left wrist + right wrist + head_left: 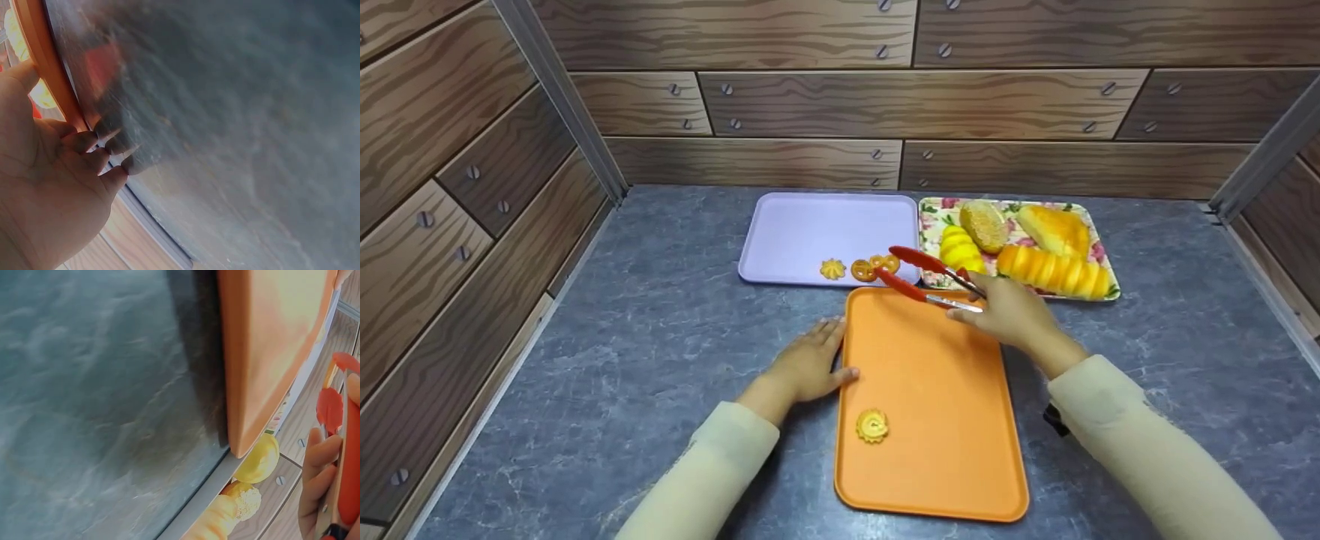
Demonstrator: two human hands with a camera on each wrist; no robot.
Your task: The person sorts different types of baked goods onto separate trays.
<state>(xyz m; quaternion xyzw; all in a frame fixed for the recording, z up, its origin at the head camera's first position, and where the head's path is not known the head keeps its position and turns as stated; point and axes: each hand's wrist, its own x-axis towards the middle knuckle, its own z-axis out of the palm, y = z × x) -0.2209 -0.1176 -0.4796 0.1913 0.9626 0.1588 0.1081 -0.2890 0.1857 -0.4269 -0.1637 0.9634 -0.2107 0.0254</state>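
My right hand (1018, 313) grips a pair of red-tipped tongs (920, 259), also close up in the right wrist view as tongs (350, 464). Their tips are spread over the front right corner of the lilac tray (829, 217), around a pretzel-shaped cookie (889, 262). A round pretzel cookie (862, 271) and a star-shaped cookie (832, 268) lie just left of it. My left hand (806, 364) rests at the left edge of the orange tray (937, 390), fingers extended on the table and thumb over the rim. On that tray lies a round, scalloped cookie (872, 425).
At the back right, a floral tray (931, 213) bears several breads, among them a long ridged loaf (1054, 271) and a seeded bun (984, 225). It adjoins the lilac tray. Wood-patterned walls (810, 105) enclose the dark marbled table (660, 315) at back and sides.
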